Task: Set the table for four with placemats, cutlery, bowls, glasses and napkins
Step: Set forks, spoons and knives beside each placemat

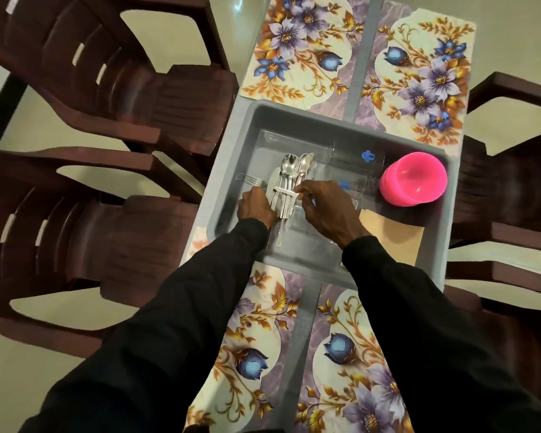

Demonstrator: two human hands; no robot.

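Steel cutlery (289, 175), banded in a bundle, lies mid-frame in the grey tray (294, 112), long axis up-frame; left hand (255, 207) grips its left side, right hand (325, 210) pinches the band (283, 191).

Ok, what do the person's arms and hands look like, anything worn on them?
Both arms are covered by long black sleeves. The left sleeve and right sleeve are plain, with no markings, and end at the wrists. The left hand and right hand are bare: no gloves, and no rings or watch show.
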